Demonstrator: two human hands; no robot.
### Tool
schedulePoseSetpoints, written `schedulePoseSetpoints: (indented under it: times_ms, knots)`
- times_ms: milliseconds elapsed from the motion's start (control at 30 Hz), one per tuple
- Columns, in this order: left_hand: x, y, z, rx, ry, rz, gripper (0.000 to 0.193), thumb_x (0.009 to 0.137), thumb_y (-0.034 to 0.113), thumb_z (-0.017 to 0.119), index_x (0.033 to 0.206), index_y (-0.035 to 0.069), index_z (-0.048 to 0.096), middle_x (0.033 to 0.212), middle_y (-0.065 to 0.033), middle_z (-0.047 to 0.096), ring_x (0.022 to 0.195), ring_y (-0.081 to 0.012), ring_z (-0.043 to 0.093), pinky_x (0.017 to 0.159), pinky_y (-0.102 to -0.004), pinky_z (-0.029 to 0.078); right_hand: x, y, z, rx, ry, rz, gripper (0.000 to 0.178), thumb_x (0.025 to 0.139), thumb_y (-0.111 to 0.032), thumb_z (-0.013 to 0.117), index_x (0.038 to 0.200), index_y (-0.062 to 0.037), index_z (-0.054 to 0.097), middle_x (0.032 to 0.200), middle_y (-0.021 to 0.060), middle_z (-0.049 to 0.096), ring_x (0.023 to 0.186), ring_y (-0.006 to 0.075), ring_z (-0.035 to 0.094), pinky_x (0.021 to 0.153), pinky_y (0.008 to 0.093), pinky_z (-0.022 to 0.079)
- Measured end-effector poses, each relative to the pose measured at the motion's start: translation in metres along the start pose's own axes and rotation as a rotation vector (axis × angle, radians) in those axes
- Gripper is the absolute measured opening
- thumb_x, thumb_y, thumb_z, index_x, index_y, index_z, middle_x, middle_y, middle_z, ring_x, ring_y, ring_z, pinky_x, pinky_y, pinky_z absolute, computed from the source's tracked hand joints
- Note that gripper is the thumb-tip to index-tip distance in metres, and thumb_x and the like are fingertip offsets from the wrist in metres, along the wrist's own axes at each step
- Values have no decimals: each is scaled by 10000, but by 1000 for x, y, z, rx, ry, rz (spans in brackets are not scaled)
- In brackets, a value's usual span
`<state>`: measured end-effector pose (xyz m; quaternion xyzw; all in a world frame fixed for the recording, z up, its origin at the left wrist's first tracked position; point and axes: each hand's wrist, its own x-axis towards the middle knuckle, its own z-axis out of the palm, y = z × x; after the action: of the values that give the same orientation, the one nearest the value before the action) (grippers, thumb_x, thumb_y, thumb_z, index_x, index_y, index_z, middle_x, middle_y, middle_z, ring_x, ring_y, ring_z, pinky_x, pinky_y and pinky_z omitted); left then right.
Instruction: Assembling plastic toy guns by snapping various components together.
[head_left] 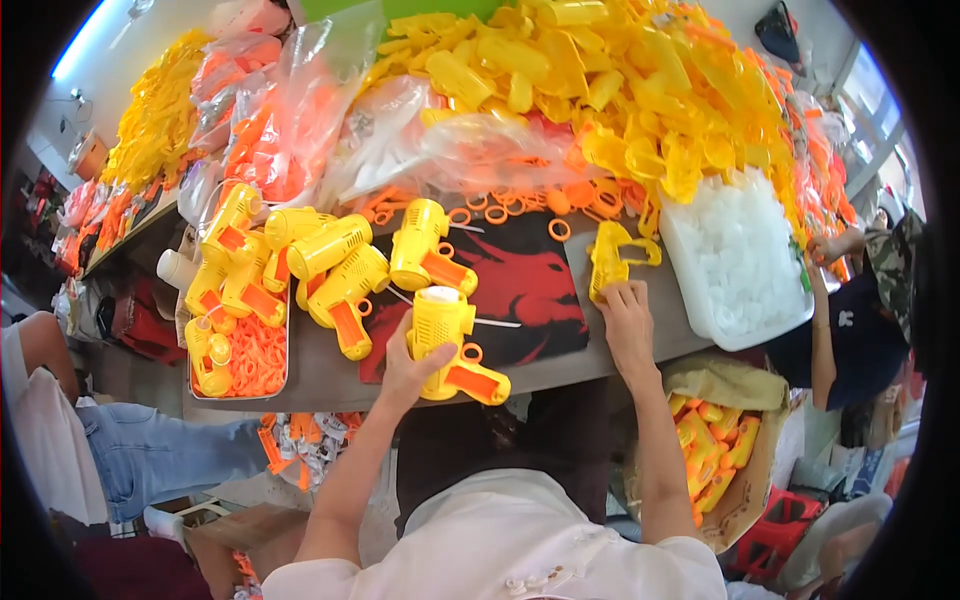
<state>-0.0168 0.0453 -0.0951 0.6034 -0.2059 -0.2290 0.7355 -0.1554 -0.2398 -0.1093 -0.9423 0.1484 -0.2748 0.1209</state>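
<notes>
My left hand is wrapped around a yellow toy gun with an orange grip panel, a white round end on top and a thin white strip sticking out. My right hand pinches the lower end of a hollow yellow plastic shell lying at the mat's right edge. Several similar yellow toy guns lie heaped to the left of my left hand. Beneath my hands spreads a black and red mat.
A white tub of translucent white parts stands at right. A tray holds orange rings. Yellow shells pile up at the back, behind loose orange rings. A sack of yellow-orange parts sits below right. People are on both sides.
</notes>
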Motion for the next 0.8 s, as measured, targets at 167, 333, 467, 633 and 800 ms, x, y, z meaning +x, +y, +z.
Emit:
schedulePoseSetpoints:
  times_ms: [167,333,467,633,800]
  knots:
    - [-6,-5,-4,-67,-10,20,544,764,102,757,1229,5,492,1064,-77,637,944,-130,621,843,-273,495,5,-7,-5,1,-47,-107,185,766,6,652,938,-21,591,922,107,575,933,313,522,780,388,475]
    - [-10,-6,-5,-99,-32,40,587,760,111,764,1256,9,467,1086,-75,626,971,-131,614,859,-278,490,9,-25,-8,13,-18,-157,199,754,-2,665,934,-43,590,918,96,564,930,309,521,752,396,491]
    - [-10,-4,-4,-62,-51,17,611,753,113,772,1269,14,461,1095,-73,622,989,-135,607,874,-287,486,39,-51,-5,74,64,-217,247,732,15,670,960,-48,599,963,103,570,991,331,521,800,413,487]
    - [-5,-1,-4,-28,-32,60,580,741,83,764,1240,12,476,1083,-83,627,959,-143,622,846,-287,498,211,-87,15,113,213,-468,388,762,-13,627,1134,-27,519,1187,185,523,1146,406,442,973,429,385]
    - [-3,-8,-7,-48,10,26,554,725,77,766,1201,5,491,1046,-91,643,920,-154,641,822,-285,508,236,-64,-4,281,440,-267,325,875,-65,600,1195,-28,560,1073,146,614,1018,287,577,884,349,454]
